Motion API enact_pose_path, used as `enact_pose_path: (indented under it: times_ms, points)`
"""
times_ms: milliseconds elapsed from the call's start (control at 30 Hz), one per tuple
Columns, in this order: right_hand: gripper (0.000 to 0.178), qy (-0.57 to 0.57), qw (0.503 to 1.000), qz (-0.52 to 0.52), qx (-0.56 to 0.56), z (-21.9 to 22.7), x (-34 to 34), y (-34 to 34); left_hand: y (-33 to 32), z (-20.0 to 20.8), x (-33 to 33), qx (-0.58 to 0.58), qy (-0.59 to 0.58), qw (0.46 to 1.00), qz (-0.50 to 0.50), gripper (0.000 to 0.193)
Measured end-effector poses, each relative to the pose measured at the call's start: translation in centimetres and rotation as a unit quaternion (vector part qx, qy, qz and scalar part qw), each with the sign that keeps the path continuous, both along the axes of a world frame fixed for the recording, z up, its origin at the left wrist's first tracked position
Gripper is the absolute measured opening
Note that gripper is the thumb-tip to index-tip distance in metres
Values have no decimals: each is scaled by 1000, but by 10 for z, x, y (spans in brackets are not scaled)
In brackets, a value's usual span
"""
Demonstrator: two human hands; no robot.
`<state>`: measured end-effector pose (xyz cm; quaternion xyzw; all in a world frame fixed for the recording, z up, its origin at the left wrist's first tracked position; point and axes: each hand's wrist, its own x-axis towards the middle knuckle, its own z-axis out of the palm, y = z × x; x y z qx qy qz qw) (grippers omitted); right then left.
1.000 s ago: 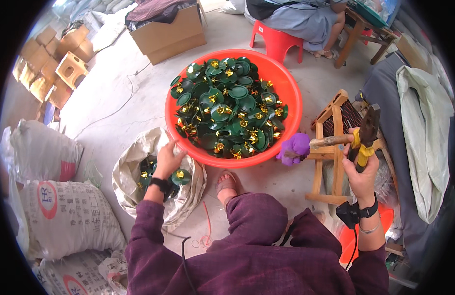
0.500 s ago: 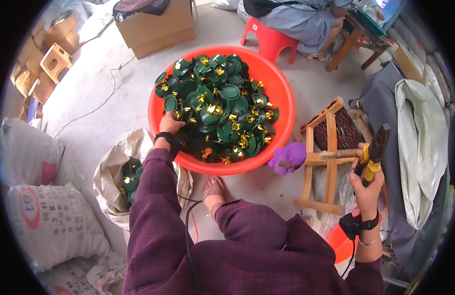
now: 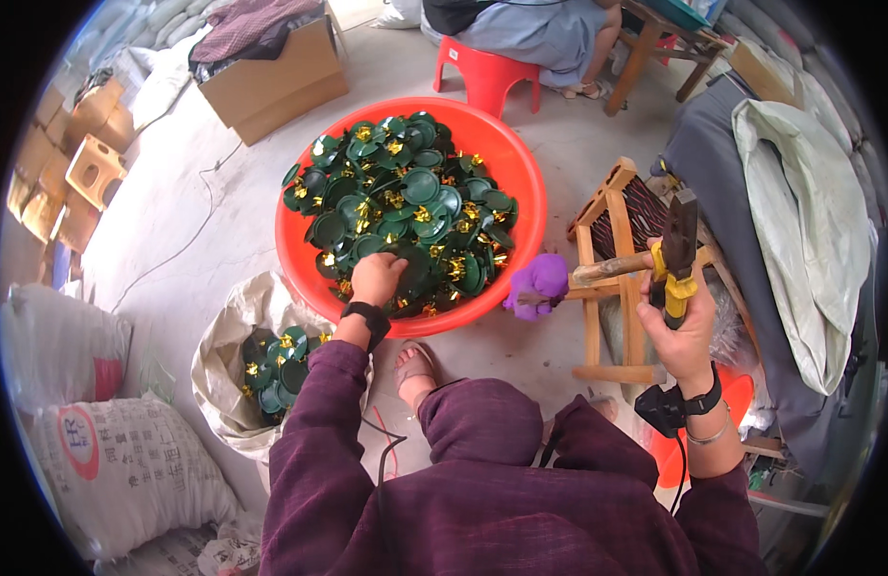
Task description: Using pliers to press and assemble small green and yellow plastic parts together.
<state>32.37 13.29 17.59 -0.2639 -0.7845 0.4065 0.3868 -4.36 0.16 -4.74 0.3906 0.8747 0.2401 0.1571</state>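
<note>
A round red tub (image 3: 528, 206) holds a heap of shiny green discs (image 3: 420, 185) with gold foil pieces among them. At the heap's near side my left hand (image 3: 375, 280) has its fingers closed on the edge of a dark green disc (image 3: 417, 273). My right hand (image 3: 682, 331), raised on the right, grips pliers (image 3: 676, 274) with yellow-and-black handles, jaws pointing up. A wooden stick (image 3: 612, 268) meets the hand from the left; whether it is held too, I cannot tell.
Left of my leg stands an open whitish sack (image 3: 221, 370) with more green discs. A wooden folding frame (image 3: 628, 322) and a purple bundle (image 3: 540, 286) are at right. A cardboard box (image 3: 276, 84) and red stool (image 3: 487, 77) stand beyond; a person sits there. Full sacks (image 3: 137, 470) lie left.
My left hand has moved from the tub's left rim toward the right and nearer, onto a dark green disc. The view has shifted; my right hand still grips the pliers.
</note>
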Motion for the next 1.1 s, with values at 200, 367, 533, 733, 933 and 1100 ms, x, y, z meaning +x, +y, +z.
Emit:
enact_pose_path:
  times_ms: [200,367,533,733,933,1100]
  points:
    - [57,-79,995,7,67,-6,26,15,13,42,23,216,1,976,12,22]
    - [46,20,999,-21,-35,4,11,10,45,119,98,411,-11,903,-126,10]
    - [48,6,999,-3,41,10,4,8,65,102,152,383,200,837,-335,21]
    - [51,-15,985,71,155,10,-6,14,61,90,167,387,236,802,-389,21]
    - [53,-65,978,109,167,-5,-26,20,60,90,166,384,241,794,-404,17]
    - [58,-85,968,140,189,-9,-27,22,55,109,168,383,162,816,-402,15]
